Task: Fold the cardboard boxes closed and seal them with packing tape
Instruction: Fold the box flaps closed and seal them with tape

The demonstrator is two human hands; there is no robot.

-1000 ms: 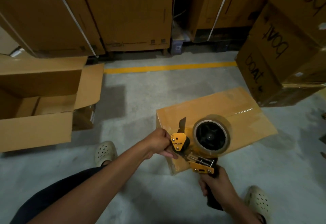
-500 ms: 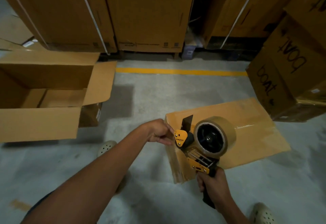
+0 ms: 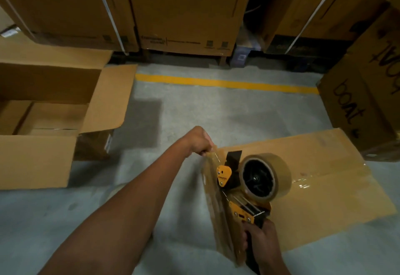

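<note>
A closed, low cardboard box (image 3: 313,190) lies on the floor at lower right, with shiny clear tape across its top. Above its near end I hold a yellow and black tape dispenser (image 3: 240,190) carrying a roll of clear tape (image 3: 266,177). My right hand (image 3: 262,246) grips the dispenser's black handle. My left hand (image 3: 200,141) pinches the free end of the tape strip (image 3: 214,205), which stretches from my fingers down past the dispenser's front.
An open cardboard box (image 3: 41,162) with raised flaps stands at the left. Large boxes (image 3: 184,12) line the back behind a yellow floor line (image 3: 227,83). Stacked boxes marked "boat" (image 3: 355,110) stand at the right. Grey concrete floor lies between them.
My left hand has lifted up and away from the dispenser, drawing out a longer strip of tape. The view has shifted, so the box and dispenser sit lower and further right.
</note>
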